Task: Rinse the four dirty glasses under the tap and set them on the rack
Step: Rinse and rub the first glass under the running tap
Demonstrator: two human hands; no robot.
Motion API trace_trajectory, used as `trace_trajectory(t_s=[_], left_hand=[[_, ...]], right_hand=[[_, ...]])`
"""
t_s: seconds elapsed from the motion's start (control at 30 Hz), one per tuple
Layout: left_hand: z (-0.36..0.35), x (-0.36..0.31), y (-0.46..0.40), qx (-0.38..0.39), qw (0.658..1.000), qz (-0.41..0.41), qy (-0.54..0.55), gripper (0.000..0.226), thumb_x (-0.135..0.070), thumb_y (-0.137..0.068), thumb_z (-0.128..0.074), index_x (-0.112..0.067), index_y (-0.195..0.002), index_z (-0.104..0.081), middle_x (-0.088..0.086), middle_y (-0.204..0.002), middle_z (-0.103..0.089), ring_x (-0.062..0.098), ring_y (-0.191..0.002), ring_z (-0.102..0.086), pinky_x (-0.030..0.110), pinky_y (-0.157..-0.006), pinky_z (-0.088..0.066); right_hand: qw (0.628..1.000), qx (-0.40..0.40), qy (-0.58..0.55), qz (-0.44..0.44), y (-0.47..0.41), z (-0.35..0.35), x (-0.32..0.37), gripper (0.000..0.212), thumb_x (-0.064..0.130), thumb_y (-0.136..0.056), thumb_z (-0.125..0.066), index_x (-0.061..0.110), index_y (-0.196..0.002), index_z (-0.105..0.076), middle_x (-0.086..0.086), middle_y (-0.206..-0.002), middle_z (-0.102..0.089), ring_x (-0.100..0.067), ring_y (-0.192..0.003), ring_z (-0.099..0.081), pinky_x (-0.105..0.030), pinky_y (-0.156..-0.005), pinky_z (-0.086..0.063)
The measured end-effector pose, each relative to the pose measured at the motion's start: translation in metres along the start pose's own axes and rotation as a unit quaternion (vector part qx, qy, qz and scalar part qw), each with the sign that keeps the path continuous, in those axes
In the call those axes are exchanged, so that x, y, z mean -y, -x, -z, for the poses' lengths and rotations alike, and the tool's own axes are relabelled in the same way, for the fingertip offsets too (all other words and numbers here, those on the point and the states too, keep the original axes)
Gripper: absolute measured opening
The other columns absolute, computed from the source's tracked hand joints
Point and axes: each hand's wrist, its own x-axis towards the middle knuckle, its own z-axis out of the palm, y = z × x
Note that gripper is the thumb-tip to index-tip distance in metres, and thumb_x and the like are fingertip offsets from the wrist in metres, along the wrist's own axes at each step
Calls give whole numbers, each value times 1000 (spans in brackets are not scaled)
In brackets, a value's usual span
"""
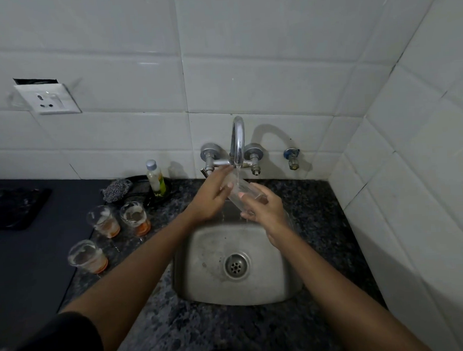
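**Inspector:** Start nearest us and work back. What do you have?

**Onlooker:** Speckled stone counter [163, 323], then the steel sink [283, 286] set into it, drain bare. Above the basin, both hands are on one clear glass [243, 188], tilted under the tap [237, 139] with a thin stream running onto it.

**Inspector:** Condition of the hands?

**Onlooker:** The right hand [265, 208] is wrapped round the lower end of the glass, fingers curled. The left hand [212, 195] has its fingers against the upper end near the mouth; they appear to be curled round it, gripping.

**Inspector:** Remaining items?

**Onlooker:** Three dirty glasses [107, 222] stand left of the sink, orange residue in the bottoms, foam on the walls. No rack is in view.

**Inspector:** Advice on the step in hand?

**Onlooker:** In my judgement, turn the glass so water sweeps the whole inner wall, keep the mouth lower than the base to drain, and hold it over the basin. Wet glass will be slippery; one hand should grip firmly.

**Inspector:** Further back? Any markings?

**Onlooker:** A scrubber [116, 189] and a small bottle [156, 180] stand by the tiled wall. Its label is yellow-green, wording too small to read. A wall socket [47, 101] sits above, unmarked.
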Motion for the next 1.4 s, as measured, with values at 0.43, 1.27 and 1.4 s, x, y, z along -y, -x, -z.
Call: trace_trajectory(t_s=[0.43, 1.27, 1.4], left_hand=[[16, 17, -6, 24, 961, -212, -174, 60, -15, -92, -72, 9, -142, -49, 25, -140, -53, 38, -133, -49, 49, -114, -42], [4, 9, -2, 22, 959, -222, -177, 54, -9, -94, -57, 6, -144, -46, 28, -141, -55, 42, -133, -52, 53, -111, -46], [4, 14, 3, 28, 958, -230, -166, 58, -5, -90, -63, 9, -144, -47, 28, -145, -52, 40, -138, -48, 54, -115, -42]], right_hand=[[994, 25, 74, 78, 4, 5, 1, 56, 25, -86, -88, 24, -138, -66, 0, -124, -71, -14, -107, -72, -21, -73, -61], [996, 59, 44, -58, -6, 10, 8, 59, 38, -91, -82, 17, -142, -60, -12, -131, -69, -28, -102, -77, -40, -80, -66], [958, 35, 252, 132, -2, 13, 5, 64, 34, -84, -88, 20, -141, -63, 6, -126, -71, -6, -109, -71, -24, -90, -60]])
